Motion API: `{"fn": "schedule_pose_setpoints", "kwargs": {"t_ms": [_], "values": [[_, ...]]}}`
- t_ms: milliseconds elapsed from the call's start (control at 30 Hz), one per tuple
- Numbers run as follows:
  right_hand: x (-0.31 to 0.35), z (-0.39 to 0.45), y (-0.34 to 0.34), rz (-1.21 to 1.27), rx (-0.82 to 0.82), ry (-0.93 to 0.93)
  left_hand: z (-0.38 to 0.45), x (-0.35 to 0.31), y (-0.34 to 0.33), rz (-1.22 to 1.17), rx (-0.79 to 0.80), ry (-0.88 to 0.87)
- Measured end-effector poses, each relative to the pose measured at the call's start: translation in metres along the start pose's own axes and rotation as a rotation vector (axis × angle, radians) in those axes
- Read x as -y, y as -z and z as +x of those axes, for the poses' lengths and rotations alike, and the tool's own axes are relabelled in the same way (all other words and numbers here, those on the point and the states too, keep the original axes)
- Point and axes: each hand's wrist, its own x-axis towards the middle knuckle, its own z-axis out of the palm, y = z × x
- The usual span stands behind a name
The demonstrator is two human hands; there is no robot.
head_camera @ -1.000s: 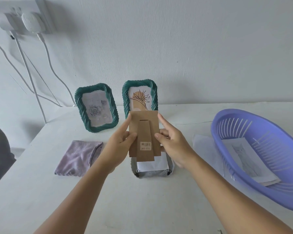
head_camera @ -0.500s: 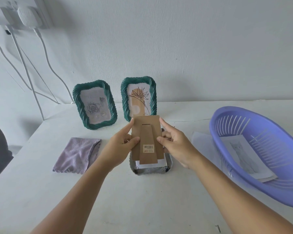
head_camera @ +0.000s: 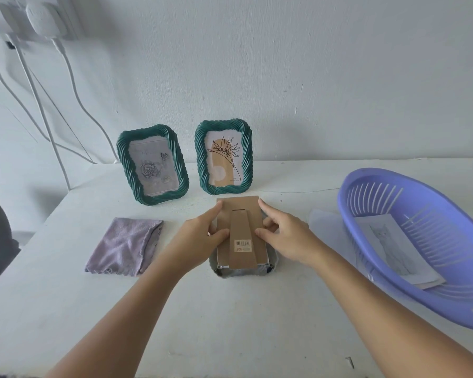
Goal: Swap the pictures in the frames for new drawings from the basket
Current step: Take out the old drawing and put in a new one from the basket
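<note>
Now both hands pinching the cardboard backing, fingers curled.

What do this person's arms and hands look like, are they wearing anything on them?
Both forearms are bare as far as the picture shows: no sleeves, gloves, watch or bracelet. The left hand and the right hand show no rings on the fingers in view, and the nails that can be seen look short and unpainted. No markings or cables.

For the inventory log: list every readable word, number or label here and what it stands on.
Barcode sticker on the cardboard frame backing: bars and red print, too blurred to read.
Small caption on the flower print in the right green frame: too small to read.
Nothing else bears text.
</note>
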Motion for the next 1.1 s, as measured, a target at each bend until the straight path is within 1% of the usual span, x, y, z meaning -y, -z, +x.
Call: {"fn": "schedule_pose_setpoints", "kwargs": {"t_ms": [267, 400, 533, 700, 833, 1100], "values": [[-0.003, -0.001, -0.002, -0.066, -0.009, 0.008, 0.001, 0.000, -0.002, 0.028, 0.023, -0.016], [-0.006, 0.001, -0.005, -0.164, -0.036, 0.038, 0.001, 0.001, -0.004, 0.077, -0.008, -0.030], [-0.011, 0.003, -0.010, -0.253, -0.026, 0.035, 0.002, 0.004, -0.007, 0.143, -0.033, -0.024], [-0.016, 0.003, -0.012, -0.230, -0.043, 0.017, 0.000, 0.005, -0.009, 0.132, -0.051, -0.002], [-0.015, 0.003, -0.012, -0.215, -0.056, -0.020, 0.002, 0.003, -0.007, 0.141, -0.034, 0.005], [-0.013, 0.005, -0.007, -0.204, -0.033, -0.024, 0.010, 0.007, -0.006, 0.102, -0.025, 0.036]]}}
